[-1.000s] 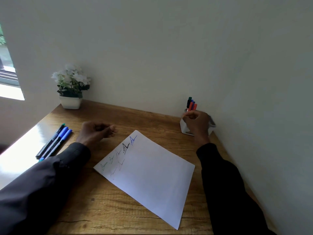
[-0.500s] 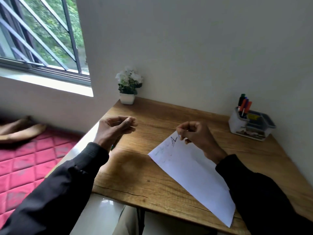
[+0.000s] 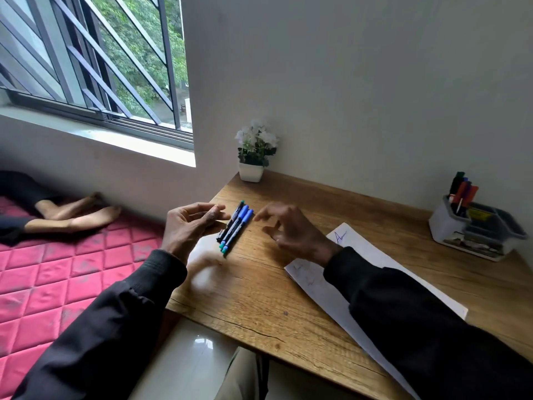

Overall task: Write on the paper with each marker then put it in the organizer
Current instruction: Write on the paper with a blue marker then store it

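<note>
Three markers (image 3: 235, 225) lie side by side near the left edge of the wooden desk (image 3: 259, 293): one black with a green cap, two with blue caps. My left hand (image 3: 191, 223) hovers just left of them, fingers loosely curled, holding nothing. My right hand (image 3: 288, 229) is just right of them, fingers spread and blurred, empty. The white paper (image 3: 383, 264) with small scribbles lies under my right forearm. The white and grey organizer (image 3: 473, 229) stands at the far right and holds several markers (image 3: 463, 192).
A small white pot with white flowers (image 3: 253, 153) stands at the desk's back left corner against the wall. Left of the desk is a red quilted mattress (image 3: 57, 278) where a person's bare feet (image 3: 78, 212) rest. A barred window (image 3: 95, 59) is above.
My view has swung left. My right hand left the organizer and crossed over the paper to the loose markers. My left hand stayed beside those markers.
</note>
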`<action>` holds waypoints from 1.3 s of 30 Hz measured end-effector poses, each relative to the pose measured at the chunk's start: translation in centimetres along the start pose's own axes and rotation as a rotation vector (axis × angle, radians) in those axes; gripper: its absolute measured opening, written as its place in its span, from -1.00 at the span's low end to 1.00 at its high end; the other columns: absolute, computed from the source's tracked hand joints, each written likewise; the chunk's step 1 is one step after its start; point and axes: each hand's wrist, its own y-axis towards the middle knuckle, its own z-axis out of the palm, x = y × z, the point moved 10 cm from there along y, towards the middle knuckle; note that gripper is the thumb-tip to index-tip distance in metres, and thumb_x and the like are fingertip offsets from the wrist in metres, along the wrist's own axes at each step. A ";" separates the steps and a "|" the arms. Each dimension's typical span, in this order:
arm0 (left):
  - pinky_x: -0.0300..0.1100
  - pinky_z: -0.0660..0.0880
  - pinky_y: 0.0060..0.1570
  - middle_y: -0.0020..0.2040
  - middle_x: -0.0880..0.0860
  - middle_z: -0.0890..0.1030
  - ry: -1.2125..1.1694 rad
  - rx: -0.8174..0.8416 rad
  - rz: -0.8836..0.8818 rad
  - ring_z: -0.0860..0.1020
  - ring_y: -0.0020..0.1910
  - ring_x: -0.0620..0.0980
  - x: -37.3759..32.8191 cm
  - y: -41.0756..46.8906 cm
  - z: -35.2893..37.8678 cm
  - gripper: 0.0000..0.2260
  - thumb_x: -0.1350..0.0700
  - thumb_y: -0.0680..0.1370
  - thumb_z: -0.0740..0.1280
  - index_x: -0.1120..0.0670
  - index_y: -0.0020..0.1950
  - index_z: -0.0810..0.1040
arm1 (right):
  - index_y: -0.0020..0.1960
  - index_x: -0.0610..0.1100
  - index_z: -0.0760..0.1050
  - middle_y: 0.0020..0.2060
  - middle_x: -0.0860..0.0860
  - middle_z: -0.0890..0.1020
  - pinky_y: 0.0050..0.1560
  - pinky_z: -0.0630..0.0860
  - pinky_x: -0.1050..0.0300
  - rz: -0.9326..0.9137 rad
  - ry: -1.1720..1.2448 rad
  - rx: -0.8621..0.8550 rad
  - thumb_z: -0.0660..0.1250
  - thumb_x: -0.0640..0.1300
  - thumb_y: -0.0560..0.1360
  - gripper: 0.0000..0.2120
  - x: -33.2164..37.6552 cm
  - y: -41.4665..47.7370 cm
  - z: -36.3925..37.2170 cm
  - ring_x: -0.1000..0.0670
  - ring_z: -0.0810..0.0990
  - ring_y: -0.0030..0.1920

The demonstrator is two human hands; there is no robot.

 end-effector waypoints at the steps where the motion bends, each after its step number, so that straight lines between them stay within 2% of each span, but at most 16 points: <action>1: -0.21 0.66 -0.12 -0.05 0.30 0.71 0.002 -0.002 0.000 0.69 -0.20 0.10 0.1 0.0 -0.2 -0.75 0.22 0.53 0.42 0.35 0.14 0.62 | 0.27 -0.13 0.60 0.20 -0.08 0.65 0.15 0.59 0.10 -0.030 -0.054 0.043 0.44 -0.33 0.53 -0.67 0.5 0.5 0.9 0.00 0.59 0.20; 4: -0.20 0.66 -0.10 -0.05 0.31 0.70 0.004 -0.016 0.001 0.68 -0.19 0.11 0.2 0.0 -1.0 -0.72 0.18 0.51 0.44 0.34 0.13 0.63 | 0.38 -0.14 0.52 0.35 -0.12 0.57 0.38 0.49 -0.02 -0.044 -0.149 0.155 0.28 -0.28 0.61 -0.65 1.3 1.3 2.7 -0.07 0.49 0.39; 9: -0.21 0.65 -0.11 -0.03 0.32 0.70 0.009 0.010 -0.013 0.68 -0.19 0.11 0.6 -0.2 -1.5 -0.75 0.19 0.53 0.43 0.32 0.13 0.63 | 0.29 -0.18 0.57 0.21 -0.13 0.62 0.28 0.53 -0.08 -0.057 -0.196 0.180 0.06 -0.03 0.56 -0.54 2.3 1.9 3.4 -0.10 0.53 0.26; 11: -0.22 0.65 -0.12 -0.04 0.31 0.70 0.019 0.021 -0.022 0.67 -0.17 0.13 0.8 -0.2 -1.3 -0.77 0.21 0.54 0.42 0.32 0.13 0.63 | 0.25 -0.14 0.59 0.21 -0.10 0.60 0.21 0.56 -0.08 -0.042 -0.221 0.186 0.14 -0.06 0.59 -0.65 1.9 2.1 3.5 -0.08 0.51 0.24; 13: -0.23 0.65 -0.12 -0.05 0.30 0.71 0.026 0.031 -0.032 0.66 -0.16 0.13 1.0 -0.3 -0.9 -0.78 0.22 0.55 0.42 0.33 0.13 0.63 | 0.16 -0.08 0.61 0.20 -0.06 0.59 0.15 0.59 -0.08 -0.078 -0.265 0.165 0.33 -0.16 0.61 -0.84 1.6 2.3 3.5 -0.04 0.48 0.23; 16: -0.19 0.64 -0.09 -0.06 0.30 0.71 0.020 0.047 -0.049 0.66 -0.20 0.07 1.4 -0.3 -0.3 -0.79 0.23 0.54 0.42 0.33 0.11 0.64 | 0.08 -0.06 0.64 0.14 -0.02 0.58 0.11 0.59 -0.04 -0.063 -0.273 0.166 0.42 -0.19 0.58 -0.90 0.5 2.0 2.8 0.02 0.47 0.18; 19: -0.09 0.64 0.01 -0.04 0.31 0.71 0.007 0.080 -0.074 0.68 -0.13 0.11 2.1 -0.4 0.4 -0.78 0.21 0.51 0.45 0.30 0.11 0.65 | 0.04 -0.11 0.65 0.06 -0.03 0.58 0.03 0.52 0.03 -0.037 -0.257 0.125 0.44 -0.24 0.55 -0.90 -0.9 1.0 1.4 0.03 0.46 0.10; 21: -0.04 0.62 0.04 -0.03 0.27 0.72 0.015 0.109 -0.083 0.68 -0.08 0.15 2.5 -0.4 1.3 -0.77 0.19 0.50 0.47 0.26 0.11 0.66 | 0.04 -0.15 0.64 0.01 -0.04 0.60 -0.02 0.44 0.14 0.019 -0.149 0.053 0.44 -0.28 0.55 -0.90 -2.0 -0.1 -0.1 0.04 0.47 0.03; 24: -0.14 0.65 0.00 -0.03 0.20 0.73 0.040 0.142 -0.087 0.70 -0.06 0.13 2.7 -0.2 3.2 -0.78 0.19 0.52 0.46 0.24 0.13 0.66 | 0.07 -0.11 0.60 -0.02 -0.03 0.65 -0.06 0.52 0.22 0.240 0.173 -0.072 0.38 -0.25 0.60 -0.92 -4.8 -2.3 -3.1 0.01 0.60 -0.02; 26: -0.13 0.63 0.01 -0.03 0.17 0.74 0.065 0.161 -0.073 0.71 -0.03 0.12 2.7 -0.1 4.8 -0.78 0.19 0.51 0.47 0.23 0.12 0.67 | 0.12 -0.18 0.59 -0.01 -0.08 0.68 -0.09 0.55 0.30 0.340 0.394 -0.150 0.35 -0.25 0.63 -0.90 -6.1 -3.9 -4.7 0.05 0.63 -0.07; 30: -0.15 0.63 0.04 -0.04 0.13 0.74 0.111 0.243 -0.033 0.72 -0.02 0.08 2.7 0.0 9.1 -0.78 0.18 0.49 0.48 0.20 0.12 0.68 | 0.23 -0.21 0.61 -0.05 -0.09 0.69 -0.05 0.61 0.22 0.374 0.717 -0.273 0.34 -0.27 0.64 -0.81 -6.7 -6.8 -6.3 0.05 0.67 -0.07; 33: -0.23 0.63 0.00 -0.04 0.06 0.75 0.224 0.315 0.014 0.71 -0.03 -0.02 2.6 -0.3 12.3 -0.77 0.13 0.49 0.52 0.15 0.12 0.70 | 0.12 -0.21 0.64 -0.07 -0.09 0.73 0.05 0.65 0.14 0.369 0.848 -0.337 0.40 -0.29 0.59 -0.88 -6.9 -8.4 -6.7 -0.04 0.71 -0.05; 36: -0.18 0.64 -0.01 -0.03 0.07 0.74 0.259 0.378 0.048 0.71 -0.04 -0.01 2.6 -0.9 14.8 -0.77 0.13 0.51 0.50 0.16 0.14 0.70 | 0.10 -0.26 0.63 -0.04 -0.16 0.74 0.07 0.67 0.06 0.383 0.872 -0.394 0.43 -0.29 0.57 -0.88 -6.9 -9.8 -7.3 -0.09 0.73 -0.07; 39: -0.13 0.66 -0.04 -0.04 0.06 0.75 0.264 0.398 0.109 0.71 -0.08 0.02 1.9 -1.4 16.3 -0.79 0.19 0.49 0.52 0.18 0.11 0.71 | 0.07 -0.29 0.61 -0.08 -0.25 0.71 -0.07 0.66 0.03 0.355 0.840 -0.390 0.43 -0.26 0.58 -0.89 -6.1 -10.5 -7.7 -0.15 0.70 -0.13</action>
